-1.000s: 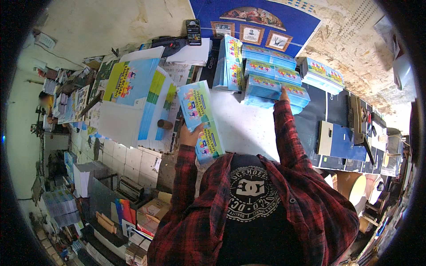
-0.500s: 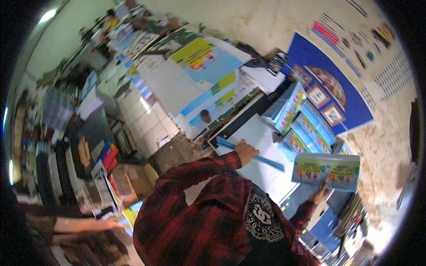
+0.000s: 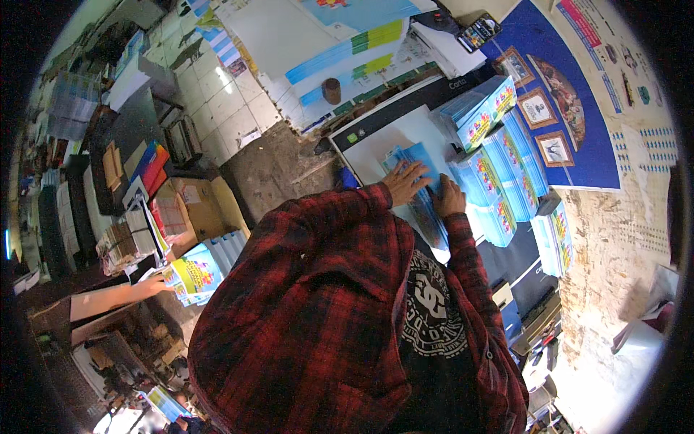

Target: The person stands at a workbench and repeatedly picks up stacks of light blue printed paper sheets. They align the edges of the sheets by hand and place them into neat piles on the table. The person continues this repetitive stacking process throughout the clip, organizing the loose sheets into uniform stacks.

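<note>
Blue booklets point(image 3: 431, 223) lie on the white work surface in front of me. Flat on top of them rests my left hand point(image 3: 408, 181), its fingers spread. At their right edge my right hand point(image 3: 450, 197) has its fingers curled against the paper and appears to grip it; its fingertips are partly hidden. Just right of my hands stand piles of booklets point(image 3: 486, 199) with blue covers and colourful figures. One more bundle point(image 3: 477, 108) lies tilted on the pile behind.
A smaller booklet pile point(image 3: 553, 239) stands by the wall. Farther off, a large stack of printed sheets point(image 3: 347, 58) carries a brown cup point(image 3: 331, 91). A phone point(image 3: 478, 34) leans near the wall. At left, another person's hand point(image 3: 155, 283) holds booklets beside a cardboard box point(image 3: 202, 210).
My right hand has brought the open booklet from the right in to my left hand. My left hand, earlier gripping thin blue booklets on edge, now lies flat. The view has tilted downward.
</note>
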